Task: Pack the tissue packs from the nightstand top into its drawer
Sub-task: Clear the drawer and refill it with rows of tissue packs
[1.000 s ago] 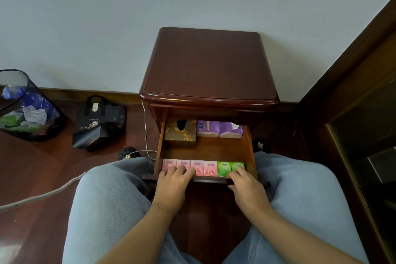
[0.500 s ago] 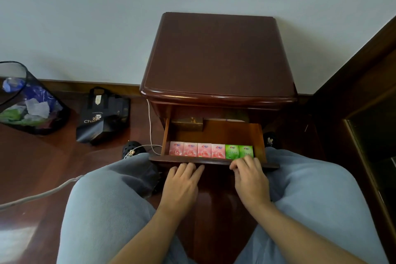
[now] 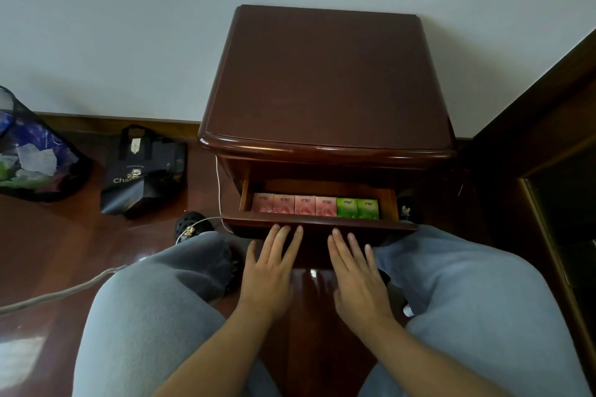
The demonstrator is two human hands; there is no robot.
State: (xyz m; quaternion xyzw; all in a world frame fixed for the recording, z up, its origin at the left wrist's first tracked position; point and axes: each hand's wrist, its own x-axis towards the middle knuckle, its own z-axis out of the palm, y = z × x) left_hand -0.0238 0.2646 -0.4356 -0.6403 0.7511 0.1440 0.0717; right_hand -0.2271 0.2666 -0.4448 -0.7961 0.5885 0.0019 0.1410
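The dark wooden nightstand [image 3: 325, 80] stands against the wall with a bare top. Its drawer [image 3: 319, 224] is out only a little. Inside, a row of tissue packs lies along the front: several pink packs [image 3: 294, 204] on the left and two green packs [image 3: 357, 208] on the right. My left hand [image 3: 271, 271] and my right hand [image 3: 356, 277] lie flat with fingers spread, fingertips against the drawer front. Neither hand holds anything. The rear of the drawer is hidden under the top.
My knees in grey trousers flank the drawer on both sides. A black paper bag [image 3: 143, 171] and a mesh waste bin [image 3: 29, 151] stand on the floor at left. A white cable [image 3: 64, 292] runs across the wooden floor. Dark furniture [image 3: 554, 151] stands at right.
The drawer has slid inward under both hands; the gold box and purple packs at its back are now hidden. My fingers went from curled over the drawer's edge to flat against its front.
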